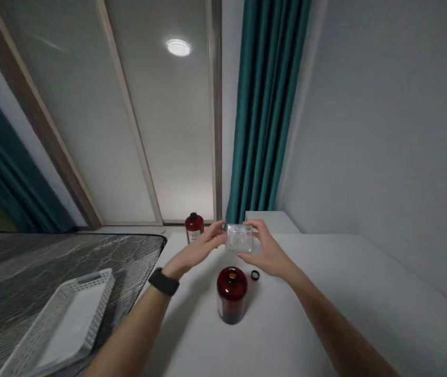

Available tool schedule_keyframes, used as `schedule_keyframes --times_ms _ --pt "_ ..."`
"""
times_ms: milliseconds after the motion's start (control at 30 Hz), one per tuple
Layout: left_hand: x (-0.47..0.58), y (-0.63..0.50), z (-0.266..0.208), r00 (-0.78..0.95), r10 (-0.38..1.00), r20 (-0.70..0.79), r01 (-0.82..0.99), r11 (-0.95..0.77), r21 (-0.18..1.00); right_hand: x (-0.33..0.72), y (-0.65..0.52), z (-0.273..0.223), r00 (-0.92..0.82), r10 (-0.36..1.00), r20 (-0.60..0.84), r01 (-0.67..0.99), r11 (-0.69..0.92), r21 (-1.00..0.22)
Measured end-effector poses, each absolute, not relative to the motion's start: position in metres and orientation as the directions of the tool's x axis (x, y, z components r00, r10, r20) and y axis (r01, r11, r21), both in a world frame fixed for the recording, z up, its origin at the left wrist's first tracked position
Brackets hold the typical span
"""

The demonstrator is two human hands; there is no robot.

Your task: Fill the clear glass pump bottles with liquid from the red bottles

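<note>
Head view: the right hand (266, 252) is gripping a clear container (239, 239) between thumb and fingers, over the desk (278, 345) toward its far edge, while the left hand (202, 246) is resting at the container's left end, whether closed on it I cannot tell. Handling it well is probably calling for supporting both ends evenly, squeezing lightly, and keeping it clear of a red bottle (232, 293) standing farther from that edge

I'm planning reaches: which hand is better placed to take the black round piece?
Probably the right hand: it is nearer the black round piece, right of the front bottle, though its grip is on the clear packet. The left hand is farther.
</note>
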State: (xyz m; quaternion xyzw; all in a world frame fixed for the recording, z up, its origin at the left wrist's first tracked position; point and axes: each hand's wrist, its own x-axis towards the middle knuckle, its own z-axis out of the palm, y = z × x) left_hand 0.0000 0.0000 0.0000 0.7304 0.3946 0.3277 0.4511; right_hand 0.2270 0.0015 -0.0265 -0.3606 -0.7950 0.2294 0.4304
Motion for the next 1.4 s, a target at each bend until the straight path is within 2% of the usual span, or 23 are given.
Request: schedule_keyframes --times_ms 333,433,567,767,867,1400 --pt "0.003 0.015 -0.006 0.568 0.804 0.175 0.177 -0.327 0.928 0.223 0.003 -0.03 -0.455 0.652 0.606 0.354 0.757 -0.549" --pt "0.002 0.014 -0.006 0.583 0.793 0.177 0.182 -0.34 0.923 0.23 -0.002 -0.027 -0.492 0.67 0.556 0.376 0.739 -0.559" --pt "-0.001 0.01 0.0 0.599 0.785 0.161 0.273 -0.388 0.88 0.243 -0.006 -0.021 -0.601 0.688 0.406 0.375 0.691 -0.618" --pt "-0.005 0.004 0.013 0.61 0.769 0.19 0.328 -0.464 0.823 0.248 -0.004 -0.021 -0.511 0.778 0.366 0.258 0.545 -0.798" --pt "-0.005 0.0 0.015 0.616 0.764 0.194 0.33 -0.474 0.817 0.246 -0.004 -0.023 -0.495 0.798 0.343 0.232 0.502 -0.833" --pt "-0.004 -0.012 0.025 0.655 0.723 0.219 0.406 -0.582 0.704 0.243 -0.011 -0.019 -0.543 0.729 0.416 0.276 0.623 -0.732"
